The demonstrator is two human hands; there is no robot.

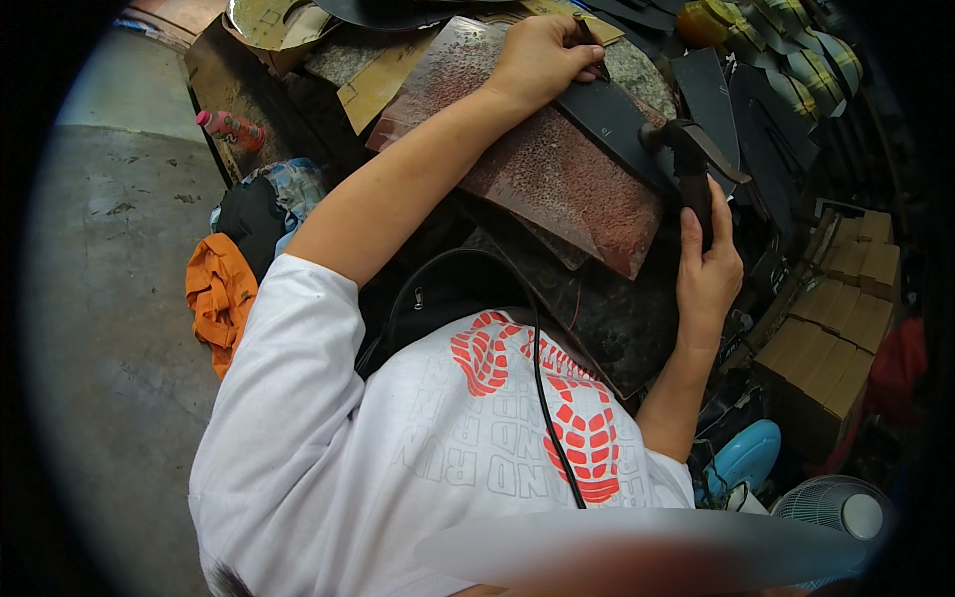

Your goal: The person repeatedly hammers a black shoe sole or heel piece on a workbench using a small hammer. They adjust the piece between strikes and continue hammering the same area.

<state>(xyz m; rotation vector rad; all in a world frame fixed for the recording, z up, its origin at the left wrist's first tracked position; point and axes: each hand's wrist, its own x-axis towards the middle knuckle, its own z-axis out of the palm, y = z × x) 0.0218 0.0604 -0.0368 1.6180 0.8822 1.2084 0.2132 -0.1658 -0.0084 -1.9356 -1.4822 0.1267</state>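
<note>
My left hand is closed round a thin dark metal rod that looks like a punch, held upright over the far end of a black flat strip. My left fingers rest at that strip, which lies across a worn, pitted reddish-brown board. On the right, my right hand grips the dark handle of a hammer. The hammer's metal head is over the strip's near right end; whether it touches cannot be told. The punch's tip is hidden.
Yellowish and black sheet pieces lie around the board. A pink bottle is at the far left, above an orange cloth. Stacked brown boxes, a blue round object and a fan stand at right.
</note>
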